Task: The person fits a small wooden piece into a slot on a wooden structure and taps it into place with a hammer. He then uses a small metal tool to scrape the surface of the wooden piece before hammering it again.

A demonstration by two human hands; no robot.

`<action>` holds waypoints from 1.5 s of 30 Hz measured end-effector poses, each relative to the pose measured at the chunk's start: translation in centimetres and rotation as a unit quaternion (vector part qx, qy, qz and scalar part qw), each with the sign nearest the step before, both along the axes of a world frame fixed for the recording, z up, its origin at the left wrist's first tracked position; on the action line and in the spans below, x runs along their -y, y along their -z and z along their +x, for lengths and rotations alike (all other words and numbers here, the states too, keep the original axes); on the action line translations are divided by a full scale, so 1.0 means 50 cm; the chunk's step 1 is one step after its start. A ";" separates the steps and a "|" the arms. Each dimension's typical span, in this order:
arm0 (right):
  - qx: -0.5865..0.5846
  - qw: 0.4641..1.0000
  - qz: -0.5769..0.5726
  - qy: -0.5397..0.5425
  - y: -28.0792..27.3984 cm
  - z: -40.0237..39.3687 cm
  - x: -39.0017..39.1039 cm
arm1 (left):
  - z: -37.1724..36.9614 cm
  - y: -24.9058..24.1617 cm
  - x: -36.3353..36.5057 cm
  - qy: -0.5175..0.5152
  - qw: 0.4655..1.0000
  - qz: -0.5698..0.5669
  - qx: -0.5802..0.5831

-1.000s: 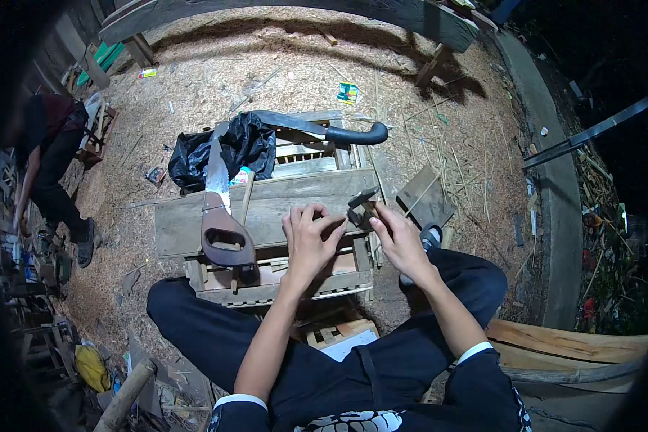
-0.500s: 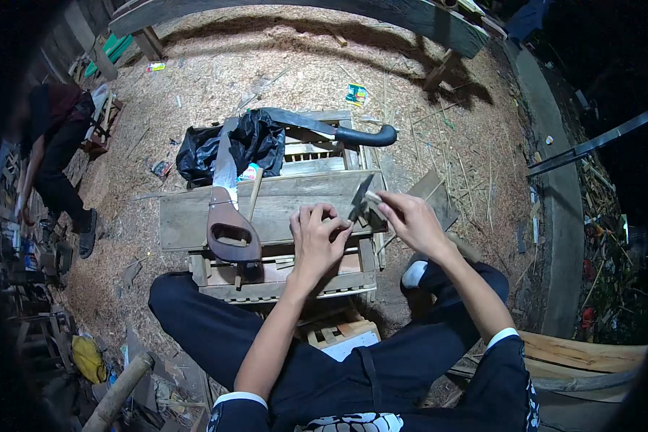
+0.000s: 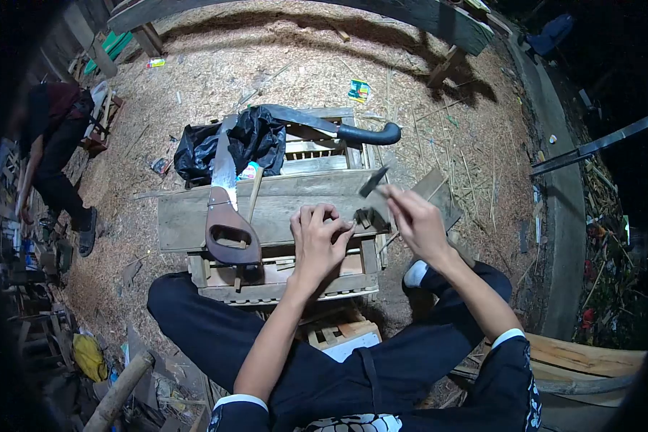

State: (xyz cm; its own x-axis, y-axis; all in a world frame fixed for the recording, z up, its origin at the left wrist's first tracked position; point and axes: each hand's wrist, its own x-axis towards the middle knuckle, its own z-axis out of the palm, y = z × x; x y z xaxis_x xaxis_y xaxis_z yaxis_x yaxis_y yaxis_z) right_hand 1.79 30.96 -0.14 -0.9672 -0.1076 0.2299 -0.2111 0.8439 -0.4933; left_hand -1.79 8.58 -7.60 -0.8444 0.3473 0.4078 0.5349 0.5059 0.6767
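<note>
My right hand (image 3: 419,222) is closed round the handle of a small hammer (image 3: 374,181), whose dark head is raised above the right end of a grey wooden board (image 3: 288,205). On that board rests my left hand (image 3: 319,241), thumb and forefinger pinched together; what they hold is too small to make out. Small dark pieces (image 3: 369,218) lie just right of its fingertips. A handsaw (image 3: 230,227) with a brown handle lies across the board's left part, beside a thin stick (image 3: 255,193). The board lies on a slatted wooden crate (image 3: 288,290).
Beyond the board are a black plastic bag (image 3: 259,140) and a curved saw with a black handle (image 3: 369,135). Another person (image 3: 57,162) bends down at the far left. A long beam (image 3: 302,9) crosses the top, and planks (image 3: 587,356) lie at lower right.
My right hand has lifted the hammer up and to the right, away from my left fingertips. My left hand has stayed in nearly the same place.
</note>
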 end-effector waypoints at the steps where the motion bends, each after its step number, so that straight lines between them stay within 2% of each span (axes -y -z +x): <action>1: -0.036 0.999 -0.024 0.006 -0.007 -0.002 0.007 | 0.003 0.001 0.000 -0.001 1.000 0.007 -0.007; 2: -0.073 0.996 -0.048 0.014 -0.010 -0.001 0.010 | 0.004 0.001 0.002 0.000 1.000 0.005 -0.005; 3: -0.015 0.999 -0.009 -0.029 -0.011 0.008 0.005 | 0.003 0.001 0.003 0.000 1.000 0.002 -0.011; 4: -0.016 0.999 -0.008 -0.027 -0.012 0.014 0.005 | 0.001 0.001 0.001 0.000 1.000 -0.001 -0.017; 6: 0.057 0.996 0.071 -0.004 -0.017 0.020 0.012 | 0.000 0.002 -0.002 0.003 1.000 -0.001 -0.014; 7: -0.012 1.000 0.008 0.022 -0.017 0.017 0.018 | 0.000 0.003 0.001 0.001 1.000 -0.004 -0.010; 10: -0.072 0.997 -0.006 0.041 -0.019 0.013 0.030 | 0.001 -0.002 0.004 0.002 1.000 -0.008 0.000; 11: 0.032 0.998 0.041 0.020 -0.011 0.024 0.018 | 0.001 -0.005 0.003 0.004 1.000 -0.009 -0.010; 12: 0.031 0.998 0.044 0.021 -0.005 0.025 0.010 | 0.002 -0.005 -0.001 0.005 1.000 -0.006 -0.011; 14: 0.056 0.995 -0.071 0.040 0.008 0.018 0.004 | 0.000 -0.002 -0.001 -0.003 1.000 -0.007 -0.023; 15: 0.033 0.991 -0.099 0.079 0.003 0.012 0.008 | -0.004 -0.003 0.001 -0.007 1.000 -0.007 -0.023; 18: -0.021 0.988 -0.130 0.082 0.008 0.005 0.013 | 0.003 -0.002 0.000 0.001 1.000 -0.003 -0.005; 19: 0.078 0.995 -0.048 0.028 -0.003 0.011 0.004 | 0.002 -0.005 0.001 0.003 1.000 -0.008 -0.004; 20: 0.086 0.996 -0.014 0.011 0.007 0.019 0.010 | 0.000 -0.007 0.002 0.003 1.000 -0.014 -0.002; 23: 0.080 0.994 -0.066 0.036 0.004 0.000 0.013 | -0.003 -0.001 0.000 -0.001 1.000 -0.011 -0.008; 25: 0.014 0.991 -0.120 0.063 -0.006 -0.001 0.022 | 0.005 0.003 0.003 0.002 1.000 -0.006 -0.009; 26: 0.014 0.991 -0.120 0.065 -0.004 0.006 0.022 | 0.005 0.003 0.004 0.003 1.000 -0.012 -0.003; 28: 0.121 0.993 -0.018 0.000 0.003 0.016 0.019 | 0.000 -0.001 -0.002 0.003 1.000 -0.015 -0.002; 30: 0.081 0.996 -0.047 0.002 0.007 0.005 0.023 | 0.001 -0.002 0.000 -0.002 1.000 -0.015 -0.001; 32: 0.056 0.987 -0.115 0.095 -0.007 -0.004 0.028 | 0.001 -0.001 0.002 -0.003 1.000 -0.010 0.000; 34: 0.029 0.991 -0.109 0.067 -0.003 -0.001 0.020 | 0.001 -0.003 0.000 -0.001 1.000 -0.001 -0.003; 36: 0.090 0.993 -0.073 0.022 0.003 0.005 0.012 | 0.000 -0.006 0.000 0.001 1.000 -0.009 -0.002; 38: 0.094 0.991 -0.077 0.050 0.004 -0.005 0.009 | -0.003 -0.001 0.000 0.002 1.000 -0.010 -0.006; 40: -0.018 0.987 -0.141 0.078 0.012 -0.010 0.014 | 0.003 0.001 0.005 0.003 1.000 -0.012 -0.002; 41: 0.071 0.992 -0.097 0.045 0.000 0.004 0.008 | 0.004 0.002 0.005 0.004 1.000 -0.013 -0.002; 42: 0.077 0.997 -0.028 -0.009 0.004 0.009 0.011 | 0.001 0.000 0.002 0.003 1.000 -0.012 -0.004; 44: 0.122 0.986 -0.101 0.051 -0.003 0.012 0.011 | 0.000 0.000 -0.002 0.003 1.000 -0.009 -0.004; 45: 0.121 0.986 -0.103 0.050 0.001 0.009 0.011 | 0.000 0.001 0.000 0.001 1.000 -0.008 -0.004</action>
State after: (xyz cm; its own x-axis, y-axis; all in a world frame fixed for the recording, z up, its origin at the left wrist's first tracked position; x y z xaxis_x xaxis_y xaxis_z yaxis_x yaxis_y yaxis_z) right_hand 2.23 30.42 -0.18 -0.9999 0.0166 -0.0024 0.0138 0.7317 -0.6815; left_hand -1.78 8.57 -7.64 -0.8405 0.3558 0.4087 0.5413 0.5158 0.6641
